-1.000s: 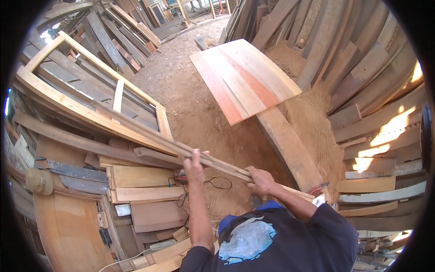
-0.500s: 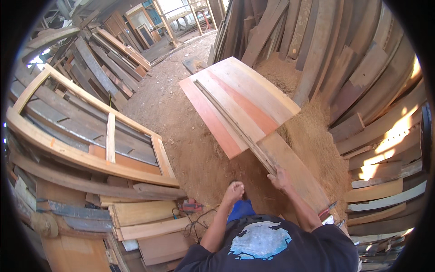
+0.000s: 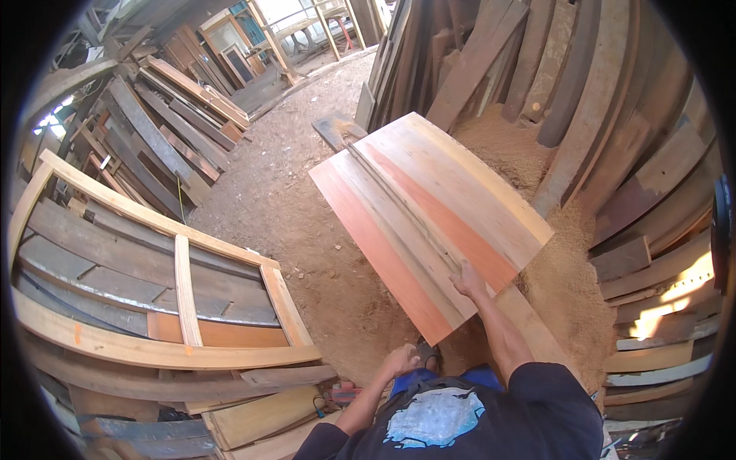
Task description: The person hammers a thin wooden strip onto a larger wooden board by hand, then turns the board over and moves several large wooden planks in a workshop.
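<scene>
A long thin wooden strip lies lengthwise on a tilted panel of pale and reddish boards. My right hand grips the strip's near end at the panel's lower edge. My left hand hangs close to my body as a loose fist, holding nothing, over the sawdust-covered ground.
A large arched wooden frame lies on stacked planks at the left. Dark planks lean against the wall at the right, above a sawdust heap. A small red tool lies by my left side. Bare dirt floor runs toward the back.
The strip, held across my front in both hands, has swung away and been laid along the panel. My left hand has let go and dropped back.
</scene>
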Tool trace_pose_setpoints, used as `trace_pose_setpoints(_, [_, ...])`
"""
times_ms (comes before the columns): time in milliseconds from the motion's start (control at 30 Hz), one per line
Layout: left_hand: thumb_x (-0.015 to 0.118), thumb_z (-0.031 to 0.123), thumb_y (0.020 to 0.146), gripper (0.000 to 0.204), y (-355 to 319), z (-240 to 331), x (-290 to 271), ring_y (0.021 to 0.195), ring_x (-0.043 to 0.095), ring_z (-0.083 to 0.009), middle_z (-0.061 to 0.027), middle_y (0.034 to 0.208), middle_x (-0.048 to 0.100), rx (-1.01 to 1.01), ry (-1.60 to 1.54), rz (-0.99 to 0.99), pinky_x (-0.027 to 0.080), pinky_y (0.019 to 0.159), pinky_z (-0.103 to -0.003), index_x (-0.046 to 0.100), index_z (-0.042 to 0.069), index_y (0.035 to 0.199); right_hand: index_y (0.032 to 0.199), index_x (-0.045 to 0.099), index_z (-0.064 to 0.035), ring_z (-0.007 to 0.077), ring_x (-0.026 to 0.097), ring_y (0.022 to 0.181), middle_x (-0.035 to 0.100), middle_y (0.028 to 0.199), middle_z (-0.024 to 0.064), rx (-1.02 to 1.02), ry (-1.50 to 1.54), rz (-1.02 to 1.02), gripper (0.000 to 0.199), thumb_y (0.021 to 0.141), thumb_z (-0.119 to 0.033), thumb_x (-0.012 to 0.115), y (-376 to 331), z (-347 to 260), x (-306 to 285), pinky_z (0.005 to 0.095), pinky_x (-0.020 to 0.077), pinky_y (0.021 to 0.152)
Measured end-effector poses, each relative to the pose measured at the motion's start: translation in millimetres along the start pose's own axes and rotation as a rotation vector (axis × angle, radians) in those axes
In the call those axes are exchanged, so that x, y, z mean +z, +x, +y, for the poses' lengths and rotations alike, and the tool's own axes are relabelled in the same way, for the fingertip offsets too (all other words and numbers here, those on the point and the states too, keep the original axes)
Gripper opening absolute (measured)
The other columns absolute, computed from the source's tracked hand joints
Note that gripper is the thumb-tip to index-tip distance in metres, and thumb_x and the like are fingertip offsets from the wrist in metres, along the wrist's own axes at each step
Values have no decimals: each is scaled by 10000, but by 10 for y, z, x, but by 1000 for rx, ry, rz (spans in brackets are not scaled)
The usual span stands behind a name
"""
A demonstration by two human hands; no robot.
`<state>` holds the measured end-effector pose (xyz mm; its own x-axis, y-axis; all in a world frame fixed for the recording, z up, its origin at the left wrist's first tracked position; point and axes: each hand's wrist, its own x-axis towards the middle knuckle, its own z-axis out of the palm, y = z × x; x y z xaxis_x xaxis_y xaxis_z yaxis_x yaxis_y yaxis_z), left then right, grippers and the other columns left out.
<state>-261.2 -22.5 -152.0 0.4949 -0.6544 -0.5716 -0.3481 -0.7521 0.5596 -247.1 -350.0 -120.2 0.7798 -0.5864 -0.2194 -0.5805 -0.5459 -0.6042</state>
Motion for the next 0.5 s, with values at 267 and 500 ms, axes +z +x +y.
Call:
trace_pose_setpoints(267, [658, 292, 884, 461, 738, 25, -565, 1113, 623, -426, -266, 1151, 657, 97, -1, 282, 492, 961, -469, 587, -13, 1222, 1333, 563, -26, 362, 595, 1178, 636, 1251, 215, 49, -52, -119, 511, 904, -287, 655, 947, 94, 0, 470, 479, 993])
trace_pose_setpoints(500, [738, 207, 796, 626, 941, 94, -353, 1249, 479, -493, -347, 1329, 506, 307, 109, 291, 389, 1060, -538, 500, -56, 1312, 1290, 570, -38, 365, 492, 1262, 528, 1337, 217, 197, -189, 51, 435, 870, -144, 609, 338, 30, 80, 497, 396, 1034])
